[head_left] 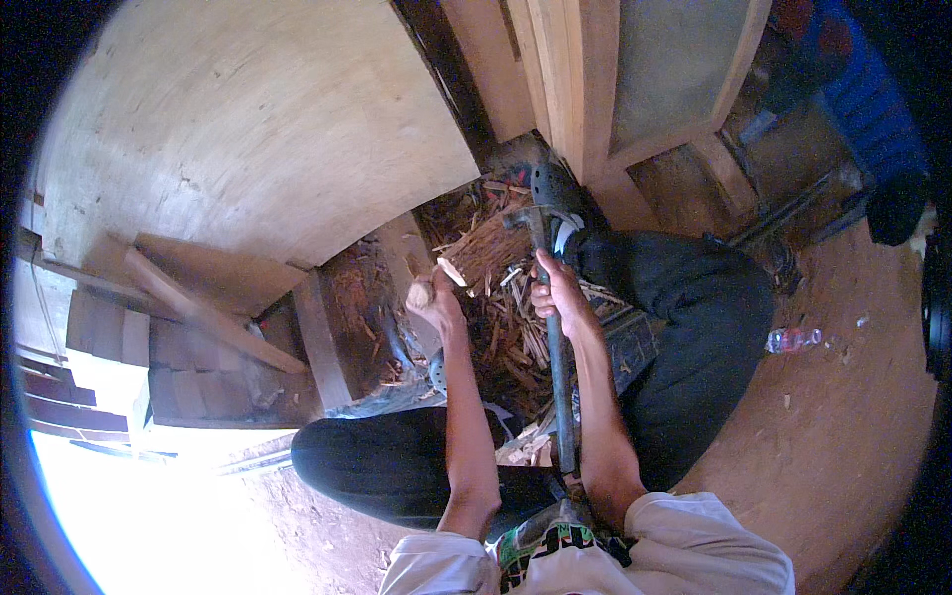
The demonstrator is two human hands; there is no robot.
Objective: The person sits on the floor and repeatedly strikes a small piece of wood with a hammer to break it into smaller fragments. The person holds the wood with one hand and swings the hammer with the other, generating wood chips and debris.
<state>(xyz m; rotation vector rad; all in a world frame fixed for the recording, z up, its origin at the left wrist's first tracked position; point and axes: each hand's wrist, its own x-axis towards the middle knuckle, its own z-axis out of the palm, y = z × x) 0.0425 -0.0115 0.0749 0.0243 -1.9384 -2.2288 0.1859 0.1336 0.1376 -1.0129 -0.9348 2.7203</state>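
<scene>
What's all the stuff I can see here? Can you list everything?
Hatchet: one, dark head on a long grey handle, centre, gripped by the right hand.
Wood piece: one, pale, centre, held by the left hand.
Wood chips: a heap, reddish brown, on the ground under the hands.
Plywood sheet: one, light tan, upper left.
Planks: several, tan, left.
Wooden frame: one, pale, top centre.
Plastic bottle: one, clear, on the dirt at right.
Blue crate: one, top right, dim.
Dirt floor: reddish brown, right and bottom.
Legs: two, in dark trousers, either side of the chips.
Left hand: closed on the wood piece.
Right hand: closed on the hatchet handle.
</scene>
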